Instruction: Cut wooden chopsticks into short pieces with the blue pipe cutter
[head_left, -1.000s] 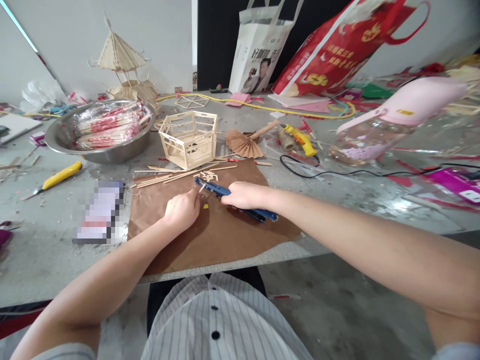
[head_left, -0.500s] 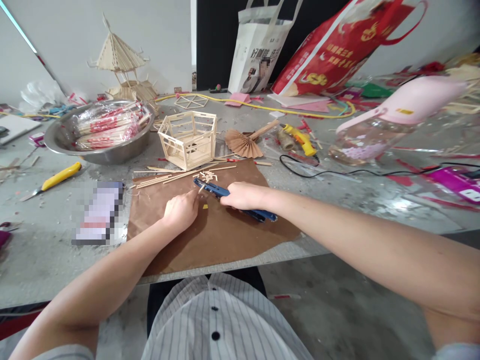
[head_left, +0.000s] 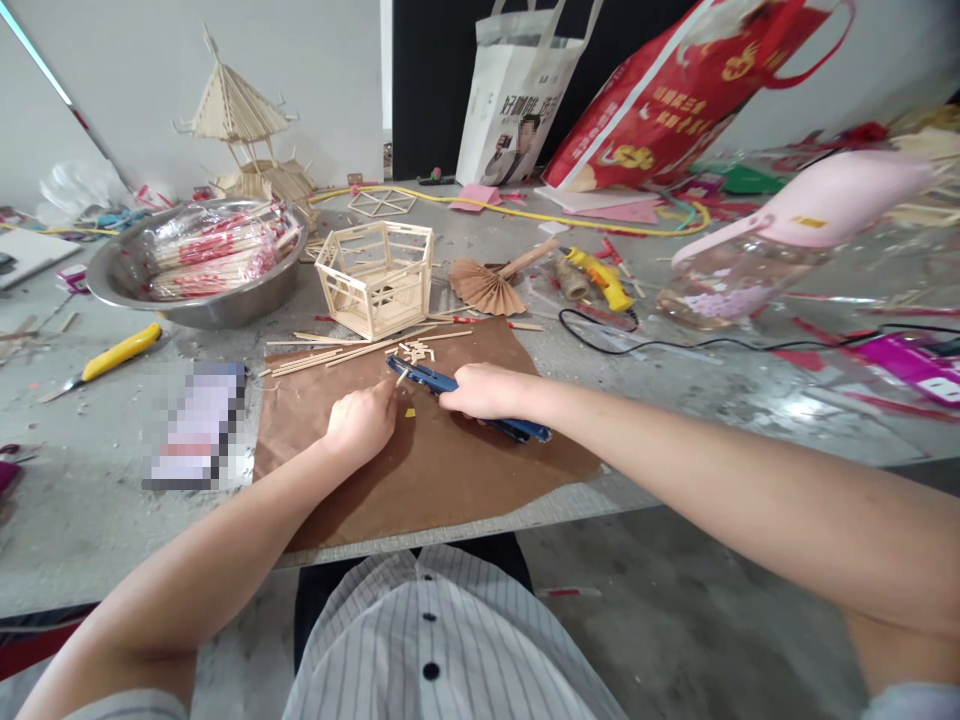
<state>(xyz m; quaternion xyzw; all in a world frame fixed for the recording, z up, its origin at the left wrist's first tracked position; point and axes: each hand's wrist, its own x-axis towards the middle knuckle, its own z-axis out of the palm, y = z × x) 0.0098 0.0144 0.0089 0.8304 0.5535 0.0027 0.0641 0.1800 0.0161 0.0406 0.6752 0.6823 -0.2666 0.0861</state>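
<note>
My right hand (head_left: 484, 391) is wrapped round a blue cutting tool (head_left: 517, 431), whose head points left over a brown cloth (head_left: 450, 480). Pinched in my left hand (head_left: 363, 420) is a small light wooden stick (head_left: 403, 377), its end at the tool's jaws. Short cut pieces (head_left: 417, 352) lie just beyond the tool's head. Several longer sticks (head_left: 322, 358) rest along the cloth's back edge. A small yellow scrap (head_left: 410, 413) is on the cloth between my hands.
Behind the cloth stands a hexagonal stick frame (head_left: 375, 285); a metal bowl (head_left: 217, 312) of packaged sticks is left of it. A phone (head_left: 196, 425) and yellow knife (head_left: 120, 352) lie left. A paper fan (head_left: 491, 290), yellow glue gun (head_left: 604, 280) and bottle (head_left: 742, 270) are at right.
</note>
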